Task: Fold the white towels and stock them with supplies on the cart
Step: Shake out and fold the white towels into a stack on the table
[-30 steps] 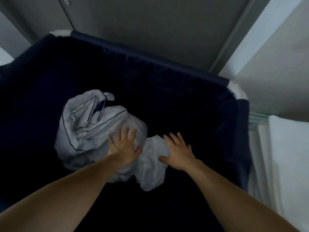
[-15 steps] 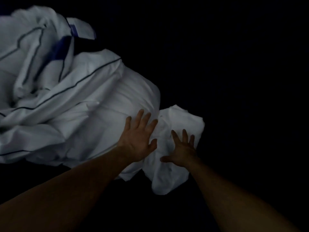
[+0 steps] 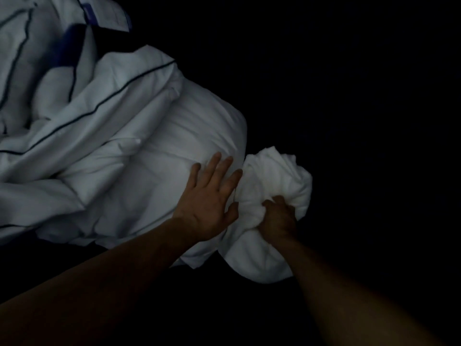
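A crumpled white towel [image 3: 274, 176] lies bunched at the right of a large heap of white linen with thin dark piping [image 3: 119, 151], deep inside a dark bin. My right hand [image 3: 279, 218] grips a fistful of the towel, fingers curled into the cloth. My left hand [image 3: 209, 198] lies flat with spread fingers on the bulging white linen just left of the towel.
The dark navy fabric of the bin [image 3: 361, 96] fills everything around the linen; its walls and rim are lost in shadow. A blue patch [image 3: 74, 43] shows among the folds at the upper left.
My right hand has gone from lying flat on the towel to clutching it in a fist, bunching the cloth up. The camera has come closer to the linen. My left hand stays pressed on the heap.
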### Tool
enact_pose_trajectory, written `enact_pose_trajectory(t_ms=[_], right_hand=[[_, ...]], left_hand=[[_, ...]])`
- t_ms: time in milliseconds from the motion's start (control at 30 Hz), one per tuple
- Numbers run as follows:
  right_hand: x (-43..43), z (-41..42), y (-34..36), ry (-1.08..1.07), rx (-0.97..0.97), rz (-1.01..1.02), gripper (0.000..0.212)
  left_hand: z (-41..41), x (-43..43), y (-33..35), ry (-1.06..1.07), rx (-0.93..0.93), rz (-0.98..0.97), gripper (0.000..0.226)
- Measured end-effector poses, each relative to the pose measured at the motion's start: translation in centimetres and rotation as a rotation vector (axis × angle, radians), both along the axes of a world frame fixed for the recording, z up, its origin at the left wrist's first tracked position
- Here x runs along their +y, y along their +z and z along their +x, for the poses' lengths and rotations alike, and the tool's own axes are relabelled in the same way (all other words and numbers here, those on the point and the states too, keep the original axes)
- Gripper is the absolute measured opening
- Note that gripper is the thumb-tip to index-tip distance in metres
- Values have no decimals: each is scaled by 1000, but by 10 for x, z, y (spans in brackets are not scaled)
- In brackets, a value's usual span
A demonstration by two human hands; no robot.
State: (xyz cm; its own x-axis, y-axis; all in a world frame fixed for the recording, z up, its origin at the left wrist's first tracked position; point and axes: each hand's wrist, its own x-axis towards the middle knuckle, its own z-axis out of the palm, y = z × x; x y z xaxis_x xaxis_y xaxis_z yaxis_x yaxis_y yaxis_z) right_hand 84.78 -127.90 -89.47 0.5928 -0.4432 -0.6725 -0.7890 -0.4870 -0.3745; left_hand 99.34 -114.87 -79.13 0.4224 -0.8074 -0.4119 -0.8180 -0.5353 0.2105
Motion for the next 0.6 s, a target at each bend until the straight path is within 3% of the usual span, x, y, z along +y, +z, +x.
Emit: enact_pose_trajectory(t_ms=[100,233,367,600], right_hand=[[-11,-9,51,-52,-25,10,34],[-24,-6,151,-155,-121,46,50],[-36,-4,259,-106,-328,-65,27],[-68,-33,446,-83,-480,-197,18]], left_hand=[[1,0,27,25,-2,83,79],[-2,-1,86,63,54,144,81],[-6,-12,174,165,170,82,94],[-32,-53,347,113,230,-83,125]])
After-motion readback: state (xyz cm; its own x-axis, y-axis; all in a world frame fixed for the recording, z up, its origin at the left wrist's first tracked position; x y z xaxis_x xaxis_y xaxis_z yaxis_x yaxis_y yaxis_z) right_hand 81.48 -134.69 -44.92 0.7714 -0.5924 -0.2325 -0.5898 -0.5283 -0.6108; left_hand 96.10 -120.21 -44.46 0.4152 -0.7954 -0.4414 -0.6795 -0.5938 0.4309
